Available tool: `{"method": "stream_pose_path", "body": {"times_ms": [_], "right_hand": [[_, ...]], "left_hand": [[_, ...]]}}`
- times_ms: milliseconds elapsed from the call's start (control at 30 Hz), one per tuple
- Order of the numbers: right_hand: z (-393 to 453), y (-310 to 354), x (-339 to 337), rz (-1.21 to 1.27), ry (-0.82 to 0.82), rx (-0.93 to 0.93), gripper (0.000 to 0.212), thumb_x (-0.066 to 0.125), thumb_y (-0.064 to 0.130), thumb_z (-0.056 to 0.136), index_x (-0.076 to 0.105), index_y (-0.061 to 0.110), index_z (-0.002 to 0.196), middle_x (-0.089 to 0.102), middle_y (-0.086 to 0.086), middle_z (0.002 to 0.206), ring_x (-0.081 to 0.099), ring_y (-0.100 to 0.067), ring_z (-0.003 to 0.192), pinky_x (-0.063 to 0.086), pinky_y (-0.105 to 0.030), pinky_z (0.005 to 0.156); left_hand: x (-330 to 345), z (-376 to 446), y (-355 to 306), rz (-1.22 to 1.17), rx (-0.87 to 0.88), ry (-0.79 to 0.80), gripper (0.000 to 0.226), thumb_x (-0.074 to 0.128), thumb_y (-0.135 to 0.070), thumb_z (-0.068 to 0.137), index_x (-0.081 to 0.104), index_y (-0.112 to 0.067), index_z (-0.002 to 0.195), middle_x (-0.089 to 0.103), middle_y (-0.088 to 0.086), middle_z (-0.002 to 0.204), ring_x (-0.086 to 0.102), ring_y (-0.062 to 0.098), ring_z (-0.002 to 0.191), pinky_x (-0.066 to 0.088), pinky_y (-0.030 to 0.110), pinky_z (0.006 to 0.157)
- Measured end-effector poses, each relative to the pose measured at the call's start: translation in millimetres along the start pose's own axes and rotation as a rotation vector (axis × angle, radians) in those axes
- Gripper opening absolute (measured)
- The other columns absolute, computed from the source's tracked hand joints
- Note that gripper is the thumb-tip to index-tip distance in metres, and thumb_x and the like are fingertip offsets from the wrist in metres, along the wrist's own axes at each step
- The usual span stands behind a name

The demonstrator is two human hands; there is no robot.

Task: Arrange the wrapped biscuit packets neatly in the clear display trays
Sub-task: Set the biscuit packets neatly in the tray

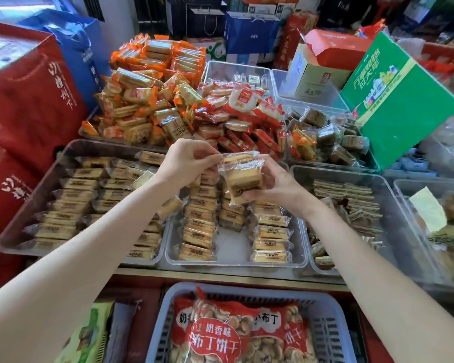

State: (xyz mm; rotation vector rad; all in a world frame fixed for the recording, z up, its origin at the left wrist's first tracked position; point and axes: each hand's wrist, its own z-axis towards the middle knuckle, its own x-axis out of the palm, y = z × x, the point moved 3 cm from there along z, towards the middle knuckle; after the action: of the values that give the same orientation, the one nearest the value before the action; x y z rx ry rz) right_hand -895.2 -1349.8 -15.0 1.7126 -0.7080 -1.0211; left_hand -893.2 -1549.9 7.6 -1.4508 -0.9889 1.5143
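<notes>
This is a small shop selling snacks and gift goods. Clear display trays (236, 263) sit side by side on a desk (220, 275), filled with rows of individually wrapped biscuit packets (197, 231). Farther back, orange-wrapped packets (147, 85) are heaped loose for sale. Red gift bags (29, 100) stand at the left, blue gift bags (249, 32) and printed cartons (396, 100) crowd the far side, and a grey basket (333, 334) of bagged biscuits sits near.

Bright, even daylight; wide-angle bending and soft blur at edges.
</notes>
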Motion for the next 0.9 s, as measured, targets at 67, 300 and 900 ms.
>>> {"method": "stream_pose_path", "body": {"times_ms": [67,300,900], "right_hand": [[1,-5,1,0.012,0.021,0.005,0.066,0.076,0.004,0.074,0.042,0.029,0.125,0.059,-0.004,0.124,0.058,-0.011,0.113,0.049,-0.025,0.095],[7,-56,11,-0.377,-0.001,0.115,0.070,0.085,0.014,0.067,0.036,0.026,0.115,0.055,-0.004,0.118,0.056,-0.021,0.110,0.046,-0.031,0.093],[42,-123,98,-1.351,0.218,0.263,0.066,0.058,0.013,0.088,0.024,0.009,0.144,0.047,-0.014,0.133,0.050,-0.032,0.120,0.036,-0.038,0.098]], "left_hand": [[3,-1,6,-0.089,-0.067,0.047,0.006,0.067,-0.012,0.084,0.071,-0.008,0.086,0.071,0.004,0.079,0.068,0.006,0.063,0.053,0.014,0.060],[18,-14,54,0.378,-0.034,0.248,0.016,0.059,-0.011,0.091,0.067,-0.008,0.103,0.070,0.006,0.101,0.067,0.016,0.090,0.051,0.023,0.085],[58,-37,127,1.216,0.117,0.653,0.049,0.039,-0.023,0.101,0.028,-0.012,0.147,0.013,0.003,0.158,0.046,0.023,0.129,0.045,0.037,0.099]]}}
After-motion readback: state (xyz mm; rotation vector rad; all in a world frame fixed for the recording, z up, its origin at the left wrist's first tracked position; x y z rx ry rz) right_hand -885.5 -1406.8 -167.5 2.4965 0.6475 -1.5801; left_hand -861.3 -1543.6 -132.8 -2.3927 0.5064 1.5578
